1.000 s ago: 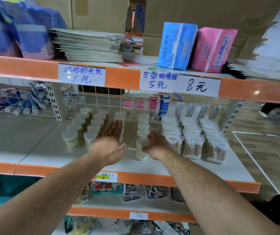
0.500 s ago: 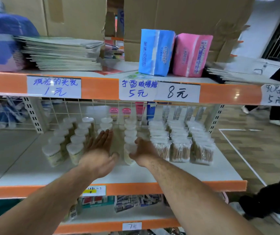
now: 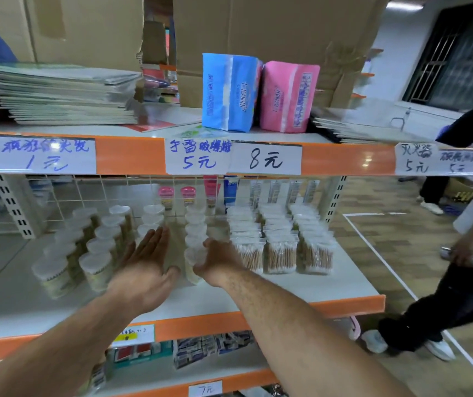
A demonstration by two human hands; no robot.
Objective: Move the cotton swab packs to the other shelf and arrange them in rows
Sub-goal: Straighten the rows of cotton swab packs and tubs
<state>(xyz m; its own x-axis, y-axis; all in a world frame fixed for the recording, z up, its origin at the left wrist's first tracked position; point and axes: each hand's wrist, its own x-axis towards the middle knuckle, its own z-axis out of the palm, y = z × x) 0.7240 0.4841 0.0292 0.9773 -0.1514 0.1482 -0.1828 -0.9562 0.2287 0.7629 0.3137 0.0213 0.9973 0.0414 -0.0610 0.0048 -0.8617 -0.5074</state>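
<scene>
I face a white shelf [image 3: 301, 285] with an orange lip and a wire grid [image 3: 92, 193] across its back. The top shelf [image 3: 132, 159] above it bears price labels, and cardboard boxes [image 3: 272, 30] rise behind. To the right is wood-pattern floor [image 3: 387, 247] with white lines, where a person [image 3: 444, 305] in dark trousers stands.

On the top shelf lie stacked booklets [image 3: 57, 93], then a blue pack [image 3: 229, 93] and a pink pack [image 3: 288, 98], upright and touching.

On my shelf, four rows of round tubs [image 3: 100, 245] with clear lids run front to back on the left. Just beside them on the right stand three rows of clear bags [image 3: 281, 253] full of cotton swabs.

My left hand [image 3: 146, 267] lies flat with straight fingers between the third and fourth tub rows, grasping nothing. My right hand [image 3: 218, 262] curls round the front tub [image 3: 192, 257] of the fourth row.
</scene>
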